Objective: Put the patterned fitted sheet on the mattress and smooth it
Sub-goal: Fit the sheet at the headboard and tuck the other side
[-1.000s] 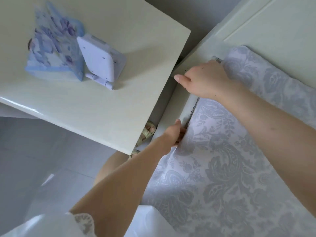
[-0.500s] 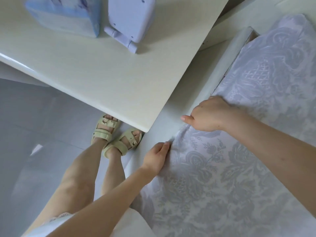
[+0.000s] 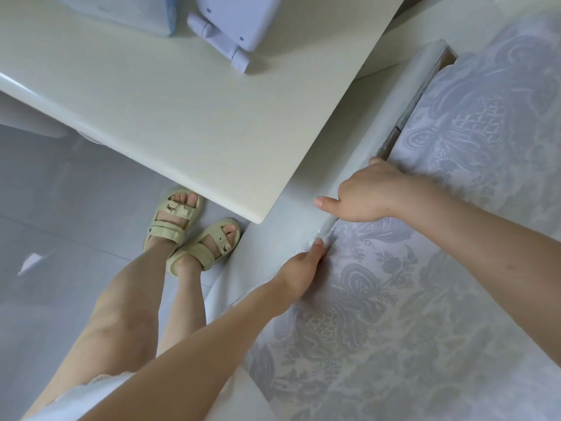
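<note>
The right hand (image 3: 370,192) has its fingers curled down over the edge of the sheet (image 3: 409,314), into the gap beside the rail (image 3: 391,110), with the thumb stuck out across the rail. The left hand (image 3: 300,270) lies just nearer the person on the same edge, thumb along it. Its fingers are hidden, so I cannot tell whether they pinch cloth or only press. The sheet covers the mattress, which is out of sight beneath it, and spreads away to the right of both hands. Its edge follows the rail, from near lower left up to far right. The tuck likely has to travel along that line, and the left hand is nearer the stretch by the person. The corner of the desk (image 3: 182,117) stands close on the left.
</note>
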### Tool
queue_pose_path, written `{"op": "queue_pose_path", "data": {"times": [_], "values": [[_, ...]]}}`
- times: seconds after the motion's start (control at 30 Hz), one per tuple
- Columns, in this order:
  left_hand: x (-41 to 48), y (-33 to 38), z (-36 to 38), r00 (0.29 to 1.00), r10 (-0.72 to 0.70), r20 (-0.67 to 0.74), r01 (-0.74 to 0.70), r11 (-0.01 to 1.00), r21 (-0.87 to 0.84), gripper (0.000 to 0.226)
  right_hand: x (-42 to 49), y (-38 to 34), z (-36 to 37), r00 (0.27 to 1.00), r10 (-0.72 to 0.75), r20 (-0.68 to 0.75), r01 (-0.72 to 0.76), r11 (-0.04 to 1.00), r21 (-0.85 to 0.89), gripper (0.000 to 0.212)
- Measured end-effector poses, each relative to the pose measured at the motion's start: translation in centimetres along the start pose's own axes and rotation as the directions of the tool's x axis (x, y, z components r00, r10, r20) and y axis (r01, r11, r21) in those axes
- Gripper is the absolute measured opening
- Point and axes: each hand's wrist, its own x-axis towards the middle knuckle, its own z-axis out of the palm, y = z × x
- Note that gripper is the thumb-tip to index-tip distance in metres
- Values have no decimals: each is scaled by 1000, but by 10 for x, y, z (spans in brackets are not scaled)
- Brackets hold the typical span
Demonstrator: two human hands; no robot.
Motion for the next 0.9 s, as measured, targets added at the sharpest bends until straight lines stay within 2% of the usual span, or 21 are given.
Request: {"op": "queue_pose_path", "data": {"times": [0.07,0.13,0.23,0.27,0.3,0.37,0.43,0.5,0.57,0.6,0.67,0.73,0.77,0.9], "values": [[5,10,9,998,-57,27,57,998,19,65,5,-3,6,999,33,32,-31,999,-40,73],[13,21,10,996,-84,43,83,996,10,56,12,-8,11,996,51,78,-48,998,-44,73],[14,26,3,997,-26,70,18,993,113,55,23,-12,18,986,102,133,-96,994,-51,76],[11,24,-3,1000,-5,14,2,983,184,58,25,-14,18,982,121,146,-116,992,-45,76],[4,20,-10,994,35,-102,-7,965,262,61,28,-16,18,978,136,159,-131,991,-39,76],[-13,6,-23,926,227,-303,-103,920,377,60,30,-20,20,972,150,182,-146,989,-32,76],[-24,-6,-29,885,336,-323,-195,896,398,53,30,-22,21,971,160,176,-157,987,-31,76],[-21,-18,-29,915,298,-271,-177,902,395,50,27,-22,20,973,157,169,-157,988,-14,77],[-16,-30,-26,942,206,-265,-116,940,320,47,21,-22,18,990,118,77,-122,991,57,76],[-15,-35,-23,945,175,-277,-100,959,265,46,17,-22,17,995,98,-27,-95,991,98,74],[-15,-43,-19,929,190,-317,-125,969,212,46,5,-27,17,954,51,-297,-24,995,94,63],[-16,-45,-16,917,203,-343,-148,973,179,45,-10,-37,22,899,-26,-438,41,999,24,60],[-19,-45,-15,918,195,-347,-140,974,176,45,-16,-42,28,901,-61,-430,60,998,-15,62],[-24,-50,-13,942,151,-299,-109,982,151,50,-23,-50,54,961,-123,-248,86,984,-157,72]]}}
